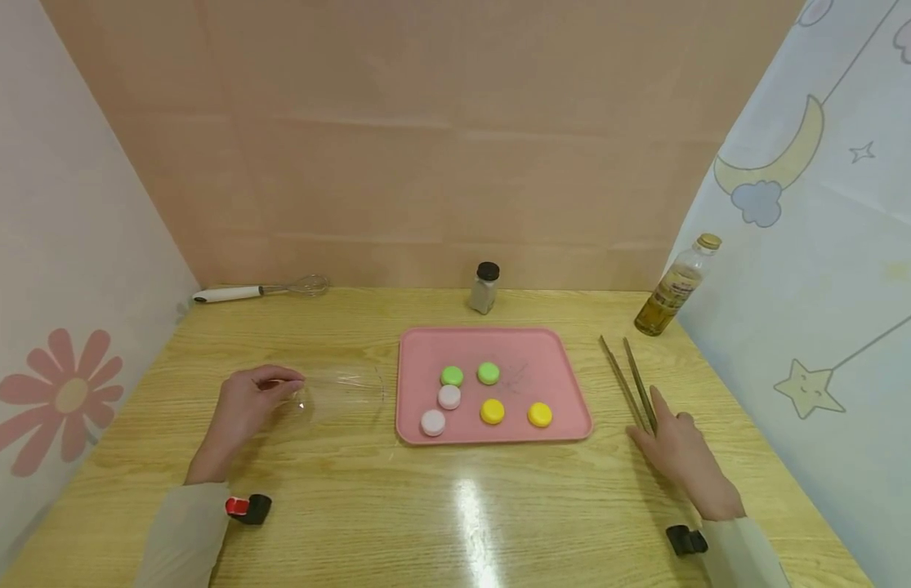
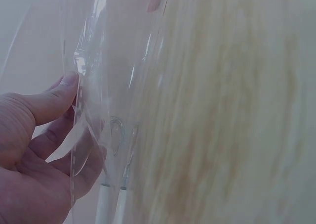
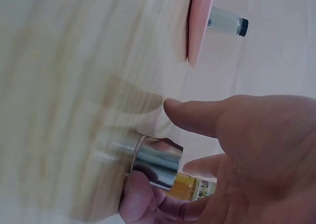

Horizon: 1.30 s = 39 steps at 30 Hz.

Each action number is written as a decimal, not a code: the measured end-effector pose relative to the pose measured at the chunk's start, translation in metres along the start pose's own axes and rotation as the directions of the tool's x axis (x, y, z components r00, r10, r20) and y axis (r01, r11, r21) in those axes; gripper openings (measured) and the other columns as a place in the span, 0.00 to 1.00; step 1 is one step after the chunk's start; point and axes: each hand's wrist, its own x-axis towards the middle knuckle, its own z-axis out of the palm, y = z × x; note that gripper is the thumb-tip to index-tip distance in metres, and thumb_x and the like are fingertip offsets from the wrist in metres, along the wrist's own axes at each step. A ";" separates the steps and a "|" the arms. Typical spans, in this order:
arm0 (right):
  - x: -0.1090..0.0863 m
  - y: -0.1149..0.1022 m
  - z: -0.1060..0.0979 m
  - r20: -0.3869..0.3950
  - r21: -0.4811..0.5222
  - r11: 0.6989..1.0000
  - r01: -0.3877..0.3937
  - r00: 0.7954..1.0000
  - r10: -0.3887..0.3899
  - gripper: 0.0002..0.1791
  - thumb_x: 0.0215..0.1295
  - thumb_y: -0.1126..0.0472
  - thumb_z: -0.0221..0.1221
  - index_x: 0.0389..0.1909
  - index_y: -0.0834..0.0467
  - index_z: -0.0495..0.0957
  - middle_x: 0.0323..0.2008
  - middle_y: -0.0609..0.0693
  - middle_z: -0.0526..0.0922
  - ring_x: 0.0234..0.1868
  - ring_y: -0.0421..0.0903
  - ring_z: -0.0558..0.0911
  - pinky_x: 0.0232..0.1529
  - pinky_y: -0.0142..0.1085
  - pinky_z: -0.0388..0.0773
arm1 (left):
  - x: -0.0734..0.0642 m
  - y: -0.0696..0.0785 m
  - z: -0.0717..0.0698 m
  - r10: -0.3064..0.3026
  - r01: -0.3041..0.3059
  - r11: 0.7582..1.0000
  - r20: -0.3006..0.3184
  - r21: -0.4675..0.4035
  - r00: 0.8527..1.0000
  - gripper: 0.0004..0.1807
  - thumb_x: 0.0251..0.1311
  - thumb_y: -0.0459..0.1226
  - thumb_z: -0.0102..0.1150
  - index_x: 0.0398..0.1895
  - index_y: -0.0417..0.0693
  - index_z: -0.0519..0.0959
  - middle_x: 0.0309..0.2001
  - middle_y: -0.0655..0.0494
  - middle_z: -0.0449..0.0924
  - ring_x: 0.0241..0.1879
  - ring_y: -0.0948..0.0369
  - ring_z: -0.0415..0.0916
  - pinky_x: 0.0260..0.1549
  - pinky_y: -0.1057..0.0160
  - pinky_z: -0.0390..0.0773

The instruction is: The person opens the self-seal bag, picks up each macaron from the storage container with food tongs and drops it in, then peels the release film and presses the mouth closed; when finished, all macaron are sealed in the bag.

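Note:
My left hand [image 1: 252, 400] is at the left of the tray. Its thumb and fingers pinch the end of a clear see-through container [image 1: 345, 388], which has shiny streaks and a curved rim toward the tray. In the left wrist view the thumb [image 2: 61, 93] presses its near edge and other fingers show behind it. My right hand [image 1: 679, 449] is over the near end of metal tongs [image 1: 618, 369], whose two arms point away. In the right wrist view the shiny tong end [image 3: 158, 159] lies between the spread thumb and fingers, one fingertip against it, the thumb apart.
A pink tray [image 1: 529, 347] holds green [image 1: 488, 373], pale pink [image 1: 433, 422] and yellow [image 1: 492, 411] macarons, two of each. At the back stand a black-capped shaker [image 1: 484, 290] and an oil bottle [image 1: 672, 290]. A whisk [image 1: 260, 291] lies at the back left.

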 end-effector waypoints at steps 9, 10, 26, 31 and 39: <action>0.009 -0.001 0.000 0.015 -0.054 0.997 0.046 0.999 -0.045 0.39 0.76 0.58 0.56 0.72 0.80 0.50 0.45 0.83 0.71 0.42 0.75 0.76 0.33 0.60 0.76 | -0.001 0.001 0.000 0.007 -0.007 1.000 -0.001 -0.016 1.000 0.09 0.67 0.39 0.66 0.42 0.44 0.89 0.39 0.49 0.87 0.32 0.60 0.78 0.28 0.67 0.77; 0.009 -0.001 0.000 0.017 -0.059 0.997 0.052 0.999 -0.051 0.38 0.76 0.59 0.55 0.71 0.81 0.50 0.44 0.82 0.72 0.42 0.74 0.76 0.33 0.59 0.76 | -0.001 0.001 0.000 0.006 -0.006 1.000 0.000 -0.016 1.000 0.09 0.67 0.39 0.66 0.42 0.44 0.89 0.40 0.49 0.87 0.32 0.60 0.78 0.28 0.67 0.77; -0.009 0.001 0.001 -0.042 -0.025 0.999 0.025 0.999 -0.026 0.30 0.75 0.68 0.40 0.75 0.74 0.51 0.45 0.79 0.64 0.15 0.44 0.57 0.16 0.38 0.59 | -0.001 0.002 -0.001 -0.002 0.002 1.000 -0.002 -0.013 1.000 0.10 0.68 0.40 0.66 0.43 0.43 0.89 0.41 0.49 0.87 0.35 0.61 0.79 0.31 0.68 0.77; -0.014 0.000 -0.006 -0.061 -0.044 0.999 0.011 0.998 -0.013 0.29 0.76 0.67 0.38 0.75 0.73 0.51 0.49 0.77 0.63 0.15 0.45 0.58 0.16 0.38 0.59 | -0.002 0.000 -0.001 -0.009 0.009 1.000 0.001 -0.017 1.000 0.10 0.68 0.40 0.66 0.43 0.43 0.89 0.41 0.49 0.87 0.34 0.58 0.79 0.29 0.66 0.77; -0.021 0.005 -0.005 -0.137 -0.050 0.999 0.017 0.990 -0.023 0.28 0.78 0.62 0.37 0.75 0.70 0.56 0.49 0.73 0.66 0.15 0.46 0.59 0.15 0.38 0.58 | -0.001 0.000 -0.001 0.009 -0.009 1.000 -0.003 -0.013 1.000 0.10 0.68 0.40 0.66 0.42 0.43 0.89 0.41 0.49 0.87 0.36 0.57 0.79 0.31 0.67 0.77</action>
